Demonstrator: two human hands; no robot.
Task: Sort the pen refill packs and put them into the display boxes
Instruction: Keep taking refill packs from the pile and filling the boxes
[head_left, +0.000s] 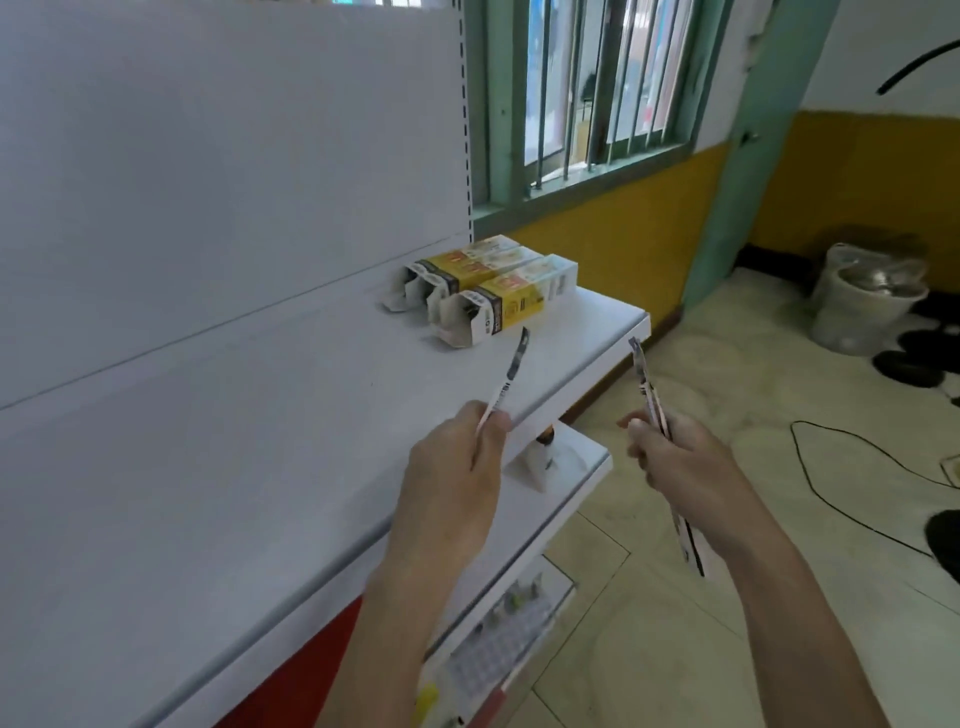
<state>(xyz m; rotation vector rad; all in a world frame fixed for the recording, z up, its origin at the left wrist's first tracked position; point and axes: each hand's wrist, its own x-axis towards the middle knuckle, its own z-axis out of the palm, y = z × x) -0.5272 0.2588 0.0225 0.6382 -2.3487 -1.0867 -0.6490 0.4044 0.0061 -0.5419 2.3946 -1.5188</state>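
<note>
mid-sort: left grip (452, 467) pinches one refill pack (511, 369), right grip (691, 467) clasps a second refill pack (644, 379); next, i judge, each slides into the open-ended display boxes (493, 291) just beyond the left grip.

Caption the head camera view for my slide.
Left hand holds one refill pack, right hand another pack, beside a shelf with open display boxes.

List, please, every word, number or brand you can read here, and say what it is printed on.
No text is legible.
Yellow-and-white cardboard display boxes: red logo and dark print, too blurred.
Slim printed refill pack in the left hand: markings too small.
Long printed refill packs in the right hand: markings blurred.
</note>
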